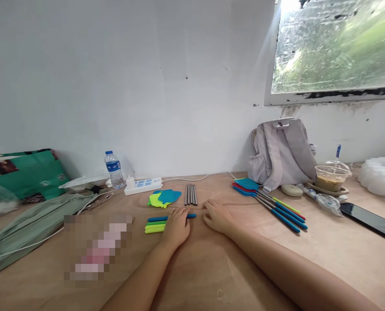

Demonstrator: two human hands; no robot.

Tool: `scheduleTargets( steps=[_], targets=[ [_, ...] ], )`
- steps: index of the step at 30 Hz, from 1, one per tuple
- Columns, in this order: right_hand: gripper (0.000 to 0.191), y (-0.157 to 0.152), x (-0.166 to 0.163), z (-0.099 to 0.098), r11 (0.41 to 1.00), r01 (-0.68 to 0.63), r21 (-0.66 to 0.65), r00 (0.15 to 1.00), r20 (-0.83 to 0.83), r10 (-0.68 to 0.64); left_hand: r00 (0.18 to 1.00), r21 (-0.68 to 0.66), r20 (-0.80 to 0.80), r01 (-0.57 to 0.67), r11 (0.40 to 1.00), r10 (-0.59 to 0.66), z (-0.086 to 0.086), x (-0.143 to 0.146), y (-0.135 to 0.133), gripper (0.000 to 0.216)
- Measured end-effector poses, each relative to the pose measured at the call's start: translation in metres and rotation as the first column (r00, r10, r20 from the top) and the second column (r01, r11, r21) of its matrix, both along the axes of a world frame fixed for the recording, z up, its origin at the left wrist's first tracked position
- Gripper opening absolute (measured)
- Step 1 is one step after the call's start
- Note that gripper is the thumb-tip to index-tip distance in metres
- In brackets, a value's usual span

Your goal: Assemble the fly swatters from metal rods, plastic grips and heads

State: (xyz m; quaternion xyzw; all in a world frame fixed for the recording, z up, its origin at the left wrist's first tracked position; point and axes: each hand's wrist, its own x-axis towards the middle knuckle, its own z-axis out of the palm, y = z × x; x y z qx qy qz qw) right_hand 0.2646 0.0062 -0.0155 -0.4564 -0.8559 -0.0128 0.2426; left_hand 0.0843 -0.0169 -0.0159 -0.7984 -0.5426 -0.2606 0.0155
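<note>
My left hand (pixel 176 226) lies flat on the tan table (pixel 211 276), fingers stretched, resting on a row of coloured handle sleeves (pixel 156 224), blue, green and yellow. My right hand (pixel 217 216) lies flat beside it, fingers apart, holding nothing, its fingertips near the blue sleeve's right end. Just beyond both hands lie several bare metal rods (pixel 190 194). Left of the rods sits a small pile of blue and yellow flat heads (pixel 164 197). To the right lie several assembled swatter-like tools (pixel 270 203) with metal stems and coloured handles.
A white power strip (pixel 143 185) and a water bottle (pixel 114 168) stand by the wall. A grey backpack (pixel 281 151), a lidded drink cup (pixel 331 176) and a dark phone (pixel 370 220) are at the right. A green bag (pixel 27 172) and grey-green cloth (pixel 33 224) fill the left.
</note>
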Motion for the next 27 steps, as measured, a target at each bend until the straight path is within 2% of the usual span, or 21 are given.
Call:
scheduleTargets(
  steps=[5,9,19,24,27],
  targets=[
    [0.026,0.031,-0.027,-0.001,0.991,0.111,-0.081,0.994,0.003,-0.111,0.999,-0.007,-0.044,-0.020,1.000,0.020,0.002,0.000,-0.001,0.029],
    [0.025,0.041,-0.032,-0.002,0.983,0.150,-0.106,0.989,0.018,-0.149,0.998,-0.002,-0.065,-0.004,1.000,0.004,0.003,0.000,-0.001,0.027],
    [0.022,0.045,-0.031,0.000,0.969,0.206,-0.138,0.978,0.061,-0.199,0.988,0.002,0.015,0.152,0.988,-0.152,0.002,0.001,0.002,0.024],
    [0.022,0.049,-0.018,0.000,0.935,0.305,-0.180,0.952,0.060,-0.299,0.973,0.040,-0.002,0.232,0.972,-0.232,0.013,0.004,-0.006,0.022],
    [0.023,0.047,-0.003,0.001,0.916,0.335,-0.221,0.942,0.070,-0.327,0.963,0.128,0.072,0.248,0.960,-0.258,0.022,0.007,-0.014,0.018]
  ],
)
